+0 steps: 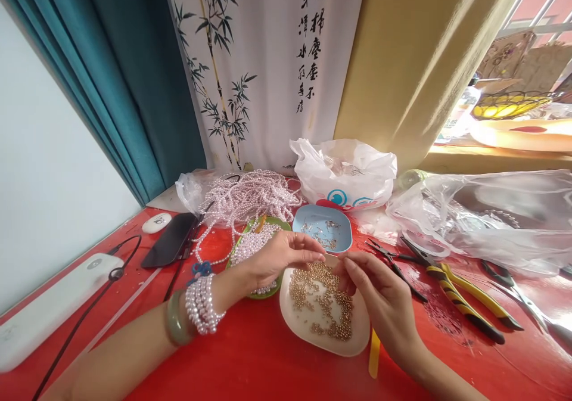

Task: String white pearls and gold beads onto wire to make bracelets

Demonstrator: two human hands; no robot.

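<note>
Pinch grip at left hand point(282, 258) and right hand point(382, 294), contents unconfirmed

From my remote station I find both hands near the centre of the frame, thumb and index fingertips drawn close together on each. Whether either grasps anything I cannot tell; any item between the fingertips is too small to make out. The two hands are near each other but apart.

Gold beads point(343, 323), the material at hand, lie loose in a white dish point(298, 329) at lower centre, directly below the fingers, thickest toward its upper part and right side. I note a pearl bracelet point(203, 304) and a green bangle point(176, 317) on the left wrist.

Behind the white dish, a blue dish point(308, 213) contains small metal pieces point(328, 231). Left of centre, a green dish point(263, 295) holds loose pearl beads point(250, 249), partly hidden by the left hand; pearl strands point(250, 195) are heaped behind it. Right of centre I record black-handled pliers point(395, 267), yellow-and-black pliers point(467, 305) and, at the right edge, scissors point(521, 297). All rest on a red tabletop point(250, 359).
</note>
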